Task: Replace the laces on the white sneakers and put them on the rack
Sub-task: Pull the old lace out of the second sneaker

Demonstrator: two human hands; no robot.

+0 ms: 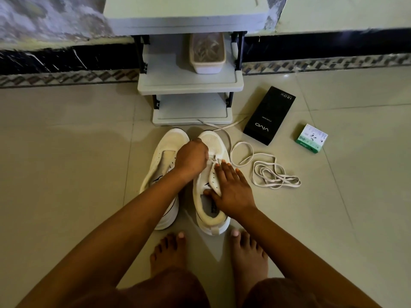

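Observation:
Two white sneakers stand side by side on the tiled floor, toes toward the rack. The left sneaker has no lace. My left hand reaches across to the right sneaker and pinches a white lace at its lowest eyelets. My right hand lies on that shoe's tongue with fingers straight and the thumb under the tongue's edge. A loose white lace lies coiled on the floor to the right. Another lace end trails from the shoe toward the grey shoe rack.
On the rack's middle shelf sits a clear plastic tub with laces inside. A black phone box and a small green-and-white box lie on the floor at the right. My bare feet stand just behind the sneakers.

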